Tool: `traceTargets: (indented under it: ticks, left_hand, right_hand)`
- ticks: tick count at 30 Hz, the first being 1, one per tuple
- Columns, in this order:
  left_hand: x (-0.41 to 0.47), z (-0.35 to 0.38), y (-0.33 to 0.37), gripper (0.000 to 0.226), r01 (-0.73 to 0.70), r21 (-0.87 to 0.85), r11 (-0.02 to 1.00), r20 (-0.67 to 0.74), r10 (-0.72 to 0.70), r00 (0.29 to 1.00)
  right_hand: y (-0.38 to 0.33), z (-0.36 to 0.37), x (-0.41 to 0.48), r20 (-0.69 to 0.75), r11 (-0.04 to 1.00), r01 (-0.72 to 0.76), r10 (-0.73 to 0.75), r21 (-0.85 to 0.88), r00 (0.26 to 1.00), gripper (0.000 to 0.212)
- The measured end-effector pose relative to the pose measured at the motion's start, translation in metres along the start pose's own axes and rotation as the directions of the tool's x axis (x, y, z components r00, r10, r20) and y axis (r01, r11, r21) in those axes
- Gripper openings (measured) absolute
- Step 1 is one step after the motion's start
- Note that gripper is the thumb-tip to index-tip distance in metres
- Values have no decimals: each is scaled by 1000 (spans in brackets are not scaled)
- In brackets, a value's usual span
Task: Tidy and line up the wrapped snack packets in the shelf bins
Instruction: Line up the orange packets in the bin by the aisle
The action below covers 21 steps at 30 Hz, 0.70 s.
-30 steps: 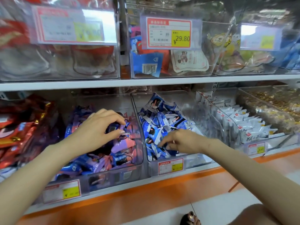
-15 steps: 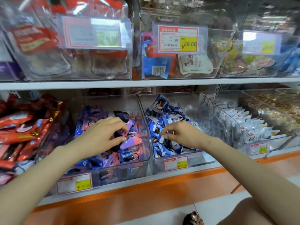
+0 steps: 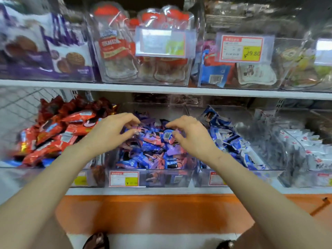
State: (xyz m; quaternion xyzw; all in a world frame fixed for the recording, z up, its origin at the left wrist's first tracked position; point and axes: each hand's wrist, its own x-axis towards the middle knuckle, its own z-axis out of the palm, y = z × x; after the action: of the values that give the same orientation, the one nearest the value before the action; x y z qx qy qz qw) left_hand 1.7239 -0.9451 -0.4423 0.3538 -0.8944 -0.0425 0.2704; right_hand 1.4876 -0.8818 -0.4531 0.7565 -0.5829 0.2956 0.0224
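Purple-blue packets (image 3: 152, 150) overtop clear bin (image 3: 161, 178) rim; left hand (image 3: 109, 133), right hand (image 3: 192, 135) above.

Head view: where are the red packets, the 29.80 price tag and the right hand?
red packets (image 3: 75, 128): head view, a wrapper in the left bin's pile.
price tag (image 3: 241, 48): head view, middle of its label.
right hand (image 3: 194, 139): head view, back of the hand.

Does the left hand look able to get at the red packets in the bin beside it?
Probably yes. The left hand hovers over the blue and purple packets, right next to the red packets, whose bin is open on top with nothing between.
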Motion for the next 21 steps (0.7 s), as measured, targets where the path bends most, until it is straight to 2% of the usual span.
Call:
traceTargets:
  ticks: [3,8,11,16,18,21]
  left_hand:
    - [-19,-15,-8,21,116,-95,989,-63,-123,990]
    - [-54,-36,-14,16,255,-166,953,-182,-284,941]
    - [-78,-38,-15,14,309,-141,941,-117,-326,938]
    - [-108,-42,-13,11,351,-7,936,150,-346,926]
    - [-116,-51,-14,12,363,0,932,155,-359,921]
    - [-130,-69,-26,12,451,24,892,69,-451,890]
  right_hand:
    - [-19,18,3,40,994,103,-102,-45,994,26]
    - [-42,43,14,115,980,191,-183,-58,976,26]
    - [-58,52,25,175,981,193,-190,0,966,28]
    - [-97,67,41,164,967,218,-239,134,957,27]
    - [-112,76,44,174,956,257,-279,141,944,28]
    - [-126,88,45,160,932,328,-351,153,923,25]
